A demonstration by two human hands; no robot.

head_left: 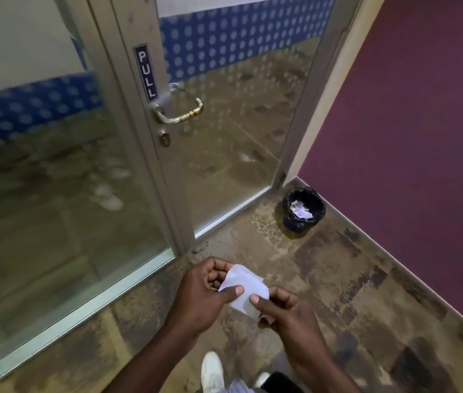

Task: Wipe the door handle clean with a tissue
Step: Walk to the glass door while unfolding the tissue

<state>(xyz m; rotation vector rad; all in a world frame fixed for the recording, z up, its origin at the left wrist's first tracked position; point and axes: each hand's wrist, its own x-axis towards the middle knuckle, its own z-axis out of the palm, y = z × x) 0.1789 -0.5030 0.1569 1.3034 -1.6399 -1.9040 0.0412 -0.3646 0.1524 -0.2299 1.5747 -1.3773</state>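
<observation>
we pinch the thin white paper tissue [244, 290] between both thumbs and curled fingers, left hand [207, 290] and right hand [284, 310] closed on its edges, likely to fold it. the curved silver metal door handle [179, 110] waits untouched, well apart above.

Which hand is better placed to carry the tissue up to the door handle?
Probably the left hand: both pinch the tissue, but it sits on the door handle's side; the right hand would cross over.
</observation>
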